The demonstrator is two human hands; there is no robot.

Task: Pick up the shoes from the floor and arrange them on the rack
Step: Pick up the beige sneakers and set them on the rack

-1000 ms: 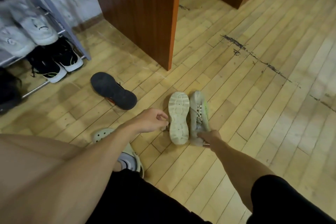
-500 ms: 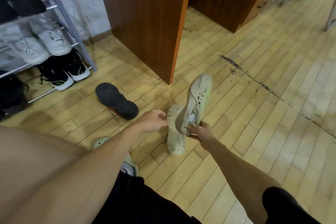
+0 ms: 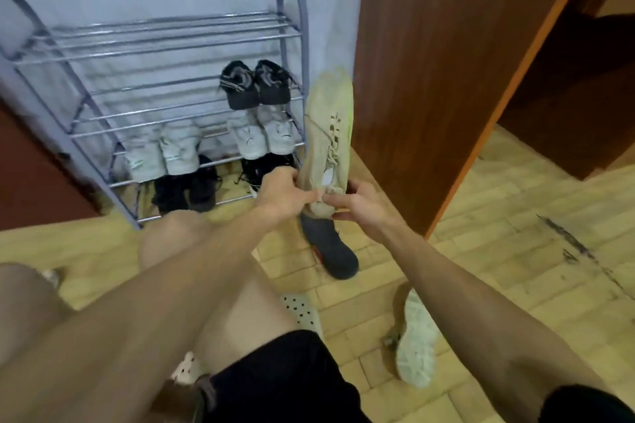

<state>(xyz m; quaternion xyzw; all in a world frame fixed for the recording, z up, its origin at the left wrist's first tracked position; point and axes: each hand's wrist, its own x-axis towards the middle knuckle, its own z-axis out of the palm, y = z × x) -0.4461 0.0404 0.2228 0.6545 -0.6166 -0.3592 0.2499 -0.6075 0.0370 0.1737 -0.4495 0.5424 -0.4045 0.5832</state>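
1. Both hands grasp one beige sneaker (image 3: 329, 127) at its heel end: the left hand (image 3: 285, 194) pinches it from the left, the right hand (image 3: 357, 204) closes on it from the right. The shoe is off the floor, toe pointing up, laces facing the camera.
2. It hangs just beside the right end frame of the metal shoe rack (image 3: 292, 31), between the rack and a brown wooden cabinet panel (image 3: 446, 79).
3. Its mate, the second beige sneaker (image 3: 414, 343), lies sole up on the wooden floor (image 3: 515, 268), partly hidden under the right forearm.
4. A dark shoe (image 3: 331, 249) lies on the floor directly below the held sneaker, its upper end covered by the hands.
5. The rack's top tier is bare. Lower tiers carry a black pair (image 3: 256, 84), a white pair (image 3: 264, 134) beneath it and another white pair (image 3: 161, 156) to the left; dark shoes (image 3: 184, 189) sit on the bottom tier.
6. The person's bare knee (image 3: 182, 233) and black shorts (image 3: 285, 378) fill the foreground, with a perforated white clog (image 3: 302, 312) beside the leg.
7. Half a second ago only the right hand held the sneaker, low over its mate; now the left hand has joined it, the shoe is raised, and the view has turned to face the rack.
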